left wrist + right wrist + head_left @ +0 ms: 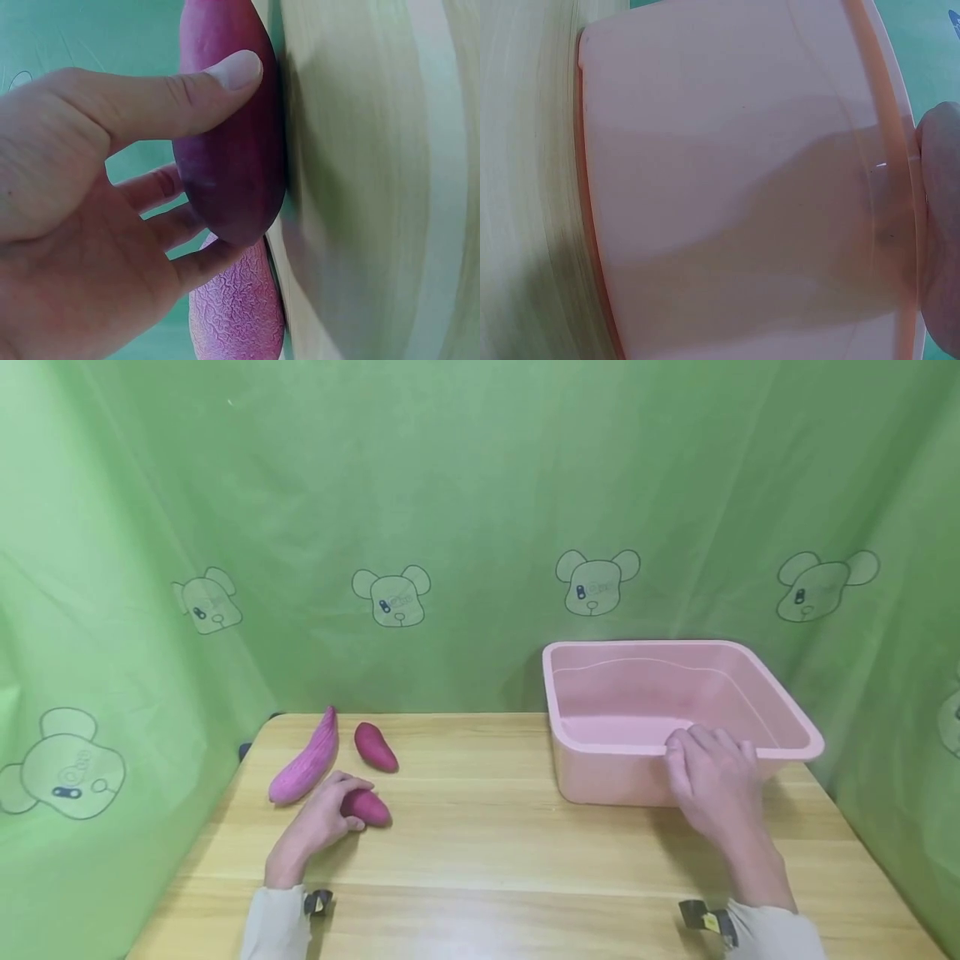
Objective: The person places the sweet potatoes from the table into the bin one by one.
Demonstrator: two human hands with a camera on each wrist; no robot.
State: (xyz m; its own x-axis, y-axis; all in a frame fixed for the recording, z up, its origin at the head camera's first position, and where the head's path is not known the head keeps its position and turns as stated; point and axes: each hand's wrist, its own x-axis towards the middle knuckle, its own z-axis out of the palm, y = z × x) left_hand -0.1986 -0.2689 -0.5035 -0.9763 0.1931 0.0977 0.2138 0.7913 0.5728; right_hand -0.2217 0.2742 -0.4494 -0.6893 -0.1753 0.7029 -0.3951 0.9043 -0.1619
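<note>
On the left of the table, my left hand [327, 812] has its thumb and fingers round a smooth purple-red sweet potato [367, 808]. In the left wrist view the thumb lies across the sweet potato [232, 161], with fingers on its far side; it appears to lie against the table. My right hand [716, 783] grips the near rim of a pink plastic basin [600, 777], fingers hooked over the edge. The right wrist view shows mostly the basin's outer wall [705, 172] and part of the hand [941, 232] at the rim.
A second sweet potato [376, 747] lies just behind the held one. Left of it is a long, wrinkled, pinkish-purple vegetable [306, 766]. The wooden table [480, 868] is bordered by green curtains [480, 493] printed with bear heads.
</note>
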